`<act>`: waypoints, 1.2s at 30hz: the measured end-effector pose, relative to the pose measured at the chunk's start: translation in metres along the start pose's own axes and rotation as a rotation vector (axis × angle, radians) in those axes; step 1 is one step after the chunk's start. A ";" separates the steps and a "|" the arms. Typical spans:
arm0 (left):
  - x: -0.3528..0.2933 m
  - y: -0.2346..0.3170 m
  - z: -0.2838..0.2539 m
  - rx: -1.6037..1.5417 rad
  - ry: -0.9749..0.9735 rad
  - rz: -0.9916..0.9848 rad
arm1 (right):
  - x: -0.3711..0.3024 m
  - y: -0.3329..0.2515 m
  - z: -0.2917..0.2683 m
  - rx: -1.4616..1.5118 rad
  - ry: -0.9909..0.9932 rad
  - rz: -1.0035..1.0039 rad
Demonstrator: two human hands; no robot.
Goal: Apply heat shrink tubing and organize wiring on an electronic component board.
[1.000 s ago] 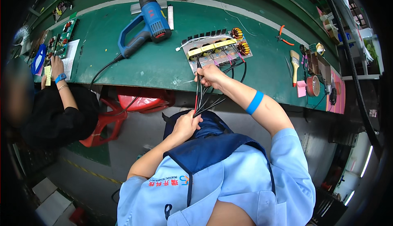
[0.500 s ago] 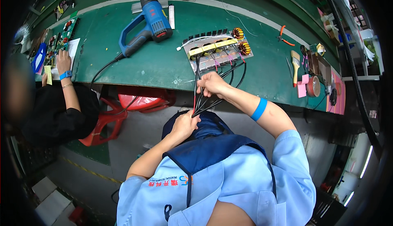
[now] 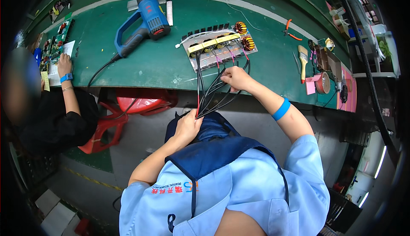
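My left hand (image 3: pixel 188 126) is closed around the lower ends of a bundle of black wires (image 3: pixel 206 95), close to my body. A red wire shows along the bundle's left side. The wires rise to a circuit board (image 3: pixel 204 61) lying near the table's front edge, which carries yellow-taped transformers and two copper-wound ring coils (image 3: pixel 248 44). My right hand (image 3: pixel 236 79) is pinched at the right side of the bundle, just below the board. Its fingertips are on a black wire, partly hidden by the hand.
A blue heat gun (image 3: pixel 147 18) lies left of the board, its cord running off the front edge. Orange-handled pliers (image 3: pixel 292 31), a brush (image 3: pixel 303 61) and a tape roll (image 3: pixel 323 83) lie on the right. At far left, a person's hand (image 3: pixel 64 65) rests by other circuit boards.
My right hand has moved to the right and slightly up, and the wires are fanned wider apart. My left hand still grips their lower ends. The whole view has shifted a little.
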State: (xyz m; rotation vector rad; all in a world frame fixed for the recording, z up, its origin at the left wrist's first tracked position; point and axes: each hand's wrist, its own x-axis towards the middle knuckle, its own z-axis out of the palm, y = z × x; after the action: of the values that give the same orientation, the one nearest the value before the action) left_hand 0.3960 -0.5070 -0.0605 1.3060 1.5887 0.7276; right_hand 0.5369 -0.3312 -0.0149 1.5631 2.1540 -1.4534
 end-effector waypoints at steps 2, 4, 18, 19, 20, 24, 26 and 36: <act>-0.001 0.004 -0.001 0.101 0.043 0.033 | 0.004 0.005 0.003 0.171 0.004 0.034; -0.003 0.008 -0.005 0.087 0.067 0.035 | 0.003 0.004 0.004 0.373 0.086 0.069; -0.001 -0.002 -0.012 0.076 0.011 0.046 | 0.005 0.000 0.034 0.889 -0.319 0.265; -0.001 -0.004 -0.014 0.089 0.024 0.066 | 0.004 0.001 0.035 0.966 -0.335 0.232; 0.000 -0.008 -0.016 0.101 0.036 0.087 | 0.001 0.000 0.037 1.043 -0.350 0.198; 0.003 -0.007 -0.028 0.172 -0.014 0.077 | -0.008 -0.011 0.039 1.026 -0.213 0.080; 0.003 -0.008 -0.026 0.135 -0.015 0.093 | -0.011 -0.016 0.034 0.946 -0.165 0.118; 0.001 -0.002 -0.018 0.156 -0.063 0.142 | 0.018 -0.012 0.002 0.739 -0.108 0.283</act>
State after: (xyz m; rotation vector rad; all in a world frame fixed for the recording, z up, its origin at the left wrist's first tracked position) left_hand 0.3788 -0.5044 -0.0551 1.5538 1.5385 0.6523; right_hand 0.5187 -0.3207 -0.0185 1.8156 1.3072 -2.2947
